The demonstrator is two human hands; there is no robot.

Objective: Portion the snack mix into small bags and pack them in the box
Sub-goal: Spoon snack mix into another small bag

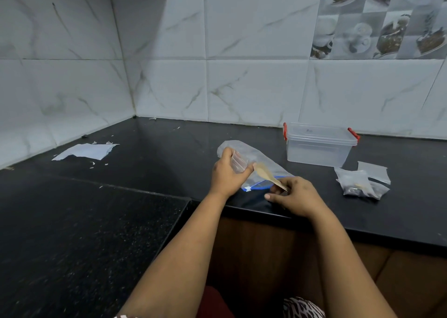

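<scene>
Small clear bag (238, 164) pinched in left hand (226, 172), right hand (296, 195) grips flat wooden spoon (268, 175), clear plastic box (319, 146) w/ red clips.

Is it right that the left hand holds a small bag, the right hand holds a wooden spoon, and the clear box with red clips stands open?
Not quite. In the head view the clear box has its lid on, so it is closed. The left hand does hold a small bag, and the right hand the wooden spoon.

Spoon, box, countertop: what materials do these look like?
Spoon: looks like pale matte wood, held in the right hand. Box: clear, slightly frosted plastic with red clips; the wall shows through it. Countertop: probably polished black stone, glossy with fine speckles.
</scene>
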